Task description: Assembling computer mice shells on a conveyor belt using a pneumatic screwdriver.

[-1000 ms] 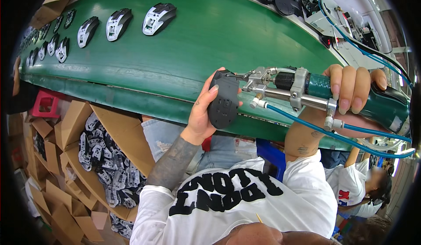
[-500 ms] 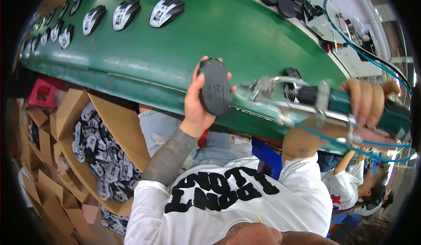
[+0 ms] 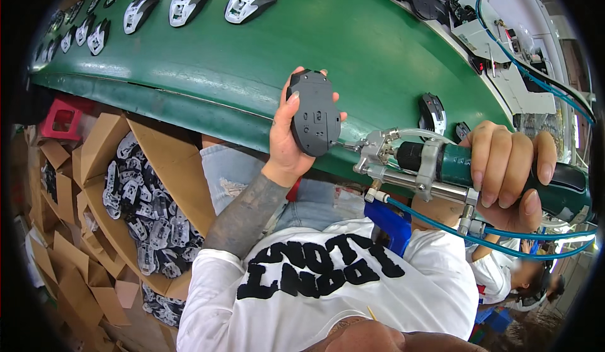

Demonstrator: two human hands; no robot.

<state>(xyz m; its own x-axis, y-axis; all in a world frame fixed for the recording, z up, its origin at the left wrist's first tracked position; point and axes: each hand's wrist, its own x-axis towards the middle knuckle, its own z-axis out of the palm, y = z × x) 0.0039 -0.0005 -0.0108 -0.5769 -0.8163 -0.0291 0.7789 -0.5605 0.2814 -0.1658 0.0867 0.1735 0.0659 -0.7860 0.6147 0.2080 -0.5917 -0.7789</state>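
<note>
My left hand [image 3: 283,135] is closed around a computer mouse [image 3: 313,116], gripping it by the sides with its dark underside turned up toward me. My right hand [image 3: 512,169] wraps the green body of a power screwdriver [image 3: 455,163] that has a metal nozzle head and blue air hoses. The tool lies nearly level, its bit pointing left. Its tip is at the lower right edge of the mouse; whether it touches a screw hole, I cannot tell. Beyond the tool, a black-and-white mouse [image 3: 432,114] rests on the green work surface [image 3: 353,43].
Several black-and-white mice [image 3: 189,4] stand in rows at the far left of the green surface. Below left, an open cardboard box [image 3: 173,182] holds many mouse parts, with a pink stool [image 3: 61,120] behind it. Equipment with blue hoses [image 3: 504,46] lines the right; another person [image 3: 495,273] sits lower right.
The screwdriver has swung slightly down and left, bringing its bit to the mouse's edge. My left hand has lifted a little and moved right with the mouse. Mice on the surface have shifted within view.
</note>
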